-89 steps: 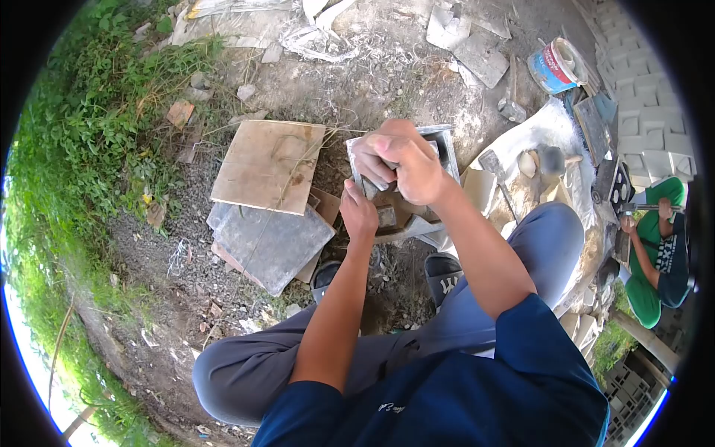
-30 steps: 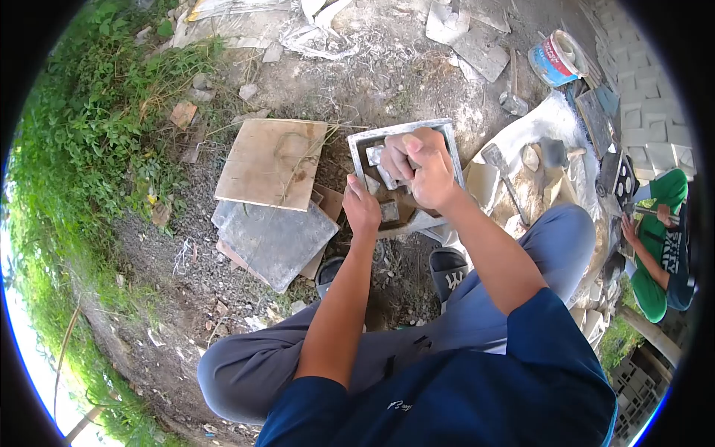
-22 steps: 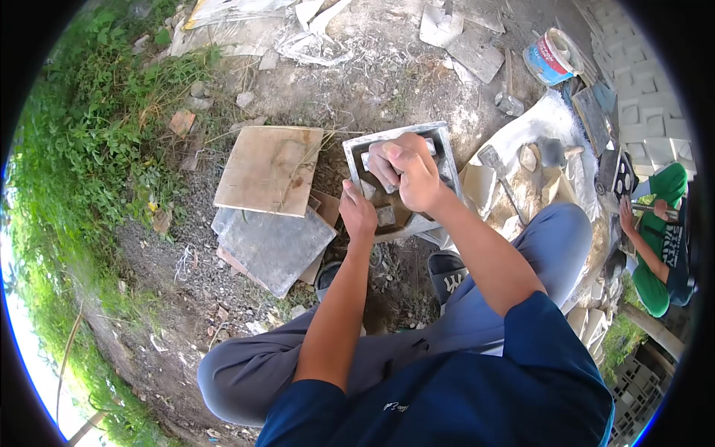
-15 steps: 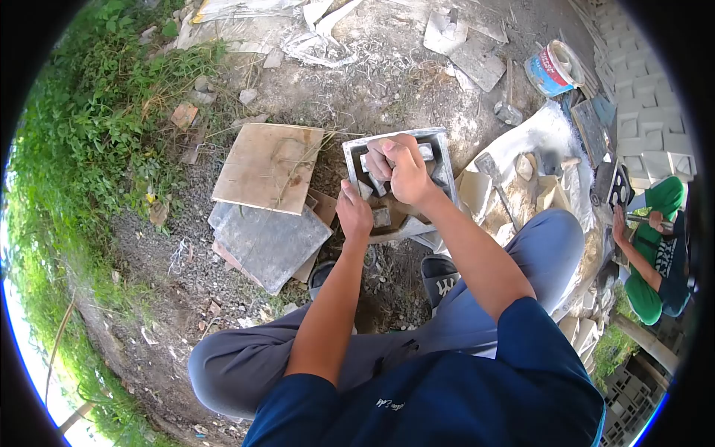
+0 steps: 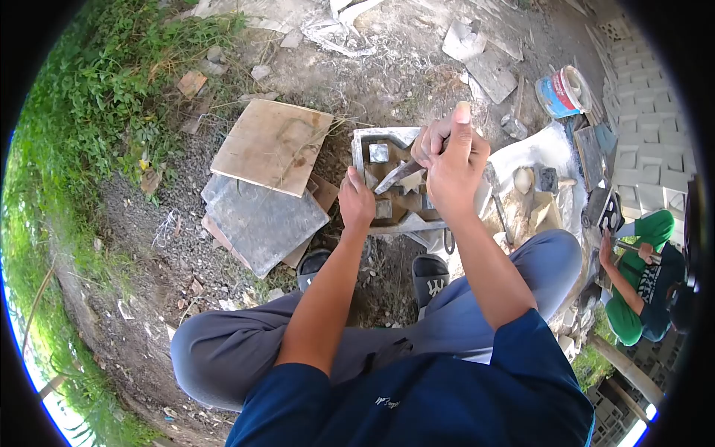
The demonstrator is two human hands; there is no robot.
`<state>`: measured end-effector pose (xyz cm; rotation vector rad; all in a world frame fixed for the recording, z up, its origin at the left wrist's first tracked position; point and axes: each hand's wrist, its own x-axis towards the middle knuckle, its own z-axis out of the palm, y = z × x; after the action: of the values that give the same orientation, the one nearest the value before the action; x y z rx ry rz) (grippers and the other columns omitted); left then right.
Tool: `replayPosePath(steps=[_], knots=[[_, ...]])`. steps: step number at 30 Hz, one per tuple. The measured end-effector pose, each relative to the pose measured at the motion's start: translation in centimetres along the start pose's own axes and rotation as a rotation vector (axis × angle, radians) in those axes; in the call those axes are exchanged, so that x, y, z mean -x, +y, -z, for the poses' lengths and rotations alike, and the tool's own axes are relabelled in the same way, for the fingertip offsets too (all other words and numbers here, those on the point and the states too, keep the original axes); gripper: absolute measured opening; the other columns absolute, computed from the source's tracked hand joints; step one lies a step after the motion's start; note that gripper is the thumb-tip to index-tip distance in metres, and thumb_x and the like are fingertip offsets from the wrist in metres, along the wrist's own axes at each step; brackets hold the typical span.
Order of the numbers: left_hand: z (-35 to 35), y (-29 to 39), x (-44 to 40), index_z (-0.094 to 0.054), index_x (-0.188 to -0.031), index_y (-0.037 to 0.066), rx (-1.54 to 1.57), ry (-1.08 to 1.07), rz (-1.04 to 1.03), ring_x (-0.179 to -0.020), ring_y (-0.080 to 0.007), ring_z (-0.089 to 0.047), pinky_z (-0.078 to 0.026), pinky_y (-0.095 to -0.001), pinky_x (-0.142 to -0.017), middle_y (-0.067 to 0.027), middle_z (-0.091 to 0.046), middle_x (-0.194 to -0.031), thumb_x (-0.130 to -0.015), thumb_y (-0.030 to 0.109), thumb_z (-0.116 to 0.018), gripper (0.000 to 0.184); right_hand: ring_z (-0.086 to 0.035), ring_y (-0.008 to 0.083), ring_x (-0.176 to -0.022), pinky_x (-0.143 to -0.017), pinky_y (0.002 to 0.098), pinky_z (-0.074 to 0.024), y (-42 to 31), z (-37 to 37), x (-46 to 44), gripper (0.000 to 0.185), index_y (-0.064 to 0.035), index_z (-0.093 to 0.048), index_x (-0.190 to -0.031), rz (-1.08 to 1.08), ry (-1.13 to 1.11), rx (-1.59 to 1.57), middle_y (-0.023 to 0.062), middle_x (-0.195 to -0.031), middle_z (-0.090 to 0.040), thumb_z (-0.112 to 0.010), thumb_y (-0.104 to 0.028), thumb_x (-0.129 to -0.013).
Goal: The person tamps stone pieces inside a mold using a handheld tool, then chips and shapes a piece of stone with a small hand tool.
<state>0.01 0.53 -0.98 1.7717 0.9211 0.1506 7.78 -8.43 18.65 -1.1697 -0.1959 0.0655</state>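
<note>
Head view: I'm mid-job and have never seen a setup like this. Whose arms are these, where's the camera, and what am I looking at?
There's no machine: these are a person's two bare hands, seen by a camera worn on the head, looking forward and down. The round black border is the edge of the camera's view.

The right hand holds a grey, narrow, blade-like tool over a square, grey, open-topped frame with small grey blocks inside. The left hand is at the frame's left edge; its grip is unclear.

On the rough ground, left of the frame, a tan square board overlaps a dark grey flat slab. Far right, another person works separately.
</note>
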Motion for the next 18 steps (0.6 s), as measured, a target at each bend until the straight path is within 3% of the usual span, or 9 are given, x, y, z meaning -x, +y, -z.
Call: replayPosePath(steps=[8, 10, 11, 15, 18], knots=[[0.3, 0.4, 0.3, -0.061, -0.115, -0.01, 0.003, 0.014, -0.018, -0.107, -0.0538, -0.055, -0.042, -0.0528, -0.091, -0.034, -0.064, -0.108, -0.107, 0.05, -0.021, 0.073, -0.039, 0.0061, -0.052, -0.046, 0.0256, -0.0303, 2.9, 0.7, 1.3, 0.052, -0.0021, -0.049, -0.065, 0.063, -0.092, 0.134, -0.0009, -0.059, -0.045, -0.055, -0.035, -0.104], [0.3, 0.6, 0.3, -0.061, -0.116, -0.01, 0.0, -0.006, -0.007, -0.107, -0.0537, -0.055, -0.042, -0.0528, -0.092, -0.0341, -0.063, -0.109, -0.107, 0.05, -0.021, 0.072, -0.038, 0.0052, -0.053, -0.046, 0.026, -0.0301, 5.7, 1.7, 1.4, 0.051, -0.0023, -0.049, -0.064, 0.001, -0.181, 0.231, -0.0031, -0.057, -0.044, -0.055, -0.032, -0.105], [0.3, 0.7, 0.5, -0.061, -0.117, -0.01, 0.018, 0.006, -0.017, -0.107, -0.0538, -0.055, -0.042, -0.0533, -0.092, -0.0347, -0.063, -0.109, -0.107, 0.049, -0.021, 0.072, -0.04, 0.0082, -0.051, -0.046, 0.0266, -0.0302, 6.4, 2.1, 1.2, 0.055, -0.0026, -0.04, -0.062, 0.026, -0.162, 0.433, 0.0011, -0.058, -0.043, -0.048, -0.032, -0.107], [0.3, 0.4, 0.2, -0.061, -0.117, -0.005, -0.005, 0.023, -0.06, -0.105, -0.0527, -0.056, -0.043, -0.0562, -0.089, -0.0331, -0.063, -0.108, -0.107, 0.043, -0.021, 0.064, -0.042, 0.0091, -0.051, -0.046, 0.0261, -0.0314, 3.2, 0.6, 1.9, 0.054, -0.0025, -0.04, -0.061, 0.107, -0.206, 0.35, 0.0009, -0.056, -0.043, -0.05, -0.029, -0.107], [0.5, 0.7, 0.3, -0.062, -0.114, -0.005, -0.027, -0.003, -0.068, -0.104, -0.0528, -0.056, -0.043, -0.0566, -0.089, -0.0333, -0.063, -0.107, -0.108, 0.043, -0.021, 0.063, -0.04, 0.008, -0.049, -0.045, 0.0262, -0.03, 5.6, 1.9, 2.0, 0.053, -0.0033, -0.04, -0.061, 0.125, -0.24, 0.468, 0.0004, -0.056, -0.043, -0.049, -0.028, -0.107]])
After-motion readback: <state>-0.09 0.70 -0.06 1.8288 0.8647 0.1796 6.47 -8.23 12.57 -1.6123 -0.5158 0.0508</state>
